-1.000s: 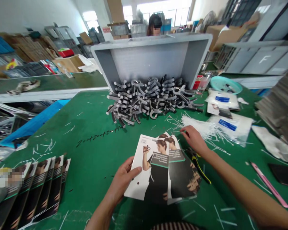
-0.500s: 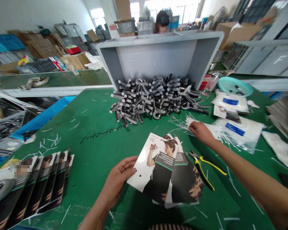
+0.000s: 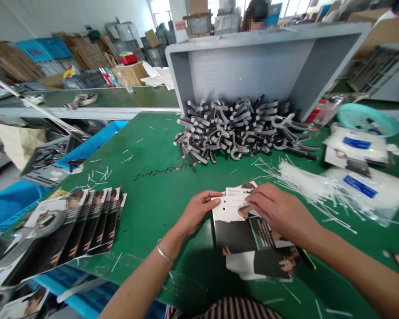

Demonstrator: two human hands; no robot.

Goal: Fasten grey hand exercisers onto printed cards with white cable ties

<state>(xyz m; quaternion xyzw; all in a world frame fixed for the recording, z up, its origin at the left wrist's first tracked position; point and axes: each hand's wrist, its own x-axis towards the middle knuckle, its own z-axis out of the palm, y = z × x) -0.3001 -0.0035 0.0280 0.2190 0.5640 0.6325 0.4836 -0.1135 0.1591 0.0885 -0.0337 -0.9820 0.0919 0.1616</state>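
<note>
My left hand [image 3: 201, 212] pinches the left edge of a printed packaging card [image 3: 234, 232], thumb on top near two small punched holes. Over the card's upper right, my right hand [image 3: 279, 210] has its fingers pressed together on what looks like a thin white cable tie, mostly hidden against the white card. More cards [image 3: 241, 264] lie fanned underneath on the green table. Right of my right hand spreads a loose pile of white cable ties [image 3: 297, 177]. A yellow handle of the pliers [image 3: 310, 260] peeks out beneath my right forearm.
Ahead, a grey crate [image 3: 246, 73] on its side spills a heap of grey-black hand grips [image 3: 239, 128]. Overlapping cards [image 3: 69, 226] with a grip on top lie at left. Bags of ties [image 3: 359, 190] and a turquoise basin [image 3: 369, 119] stand right. Another person [image 3: 255, 15] is behind the crate.
My right hand has left the cable tie pile and come to the card. The card has turned so its holes face away from me. My view has shifted left.
</note>
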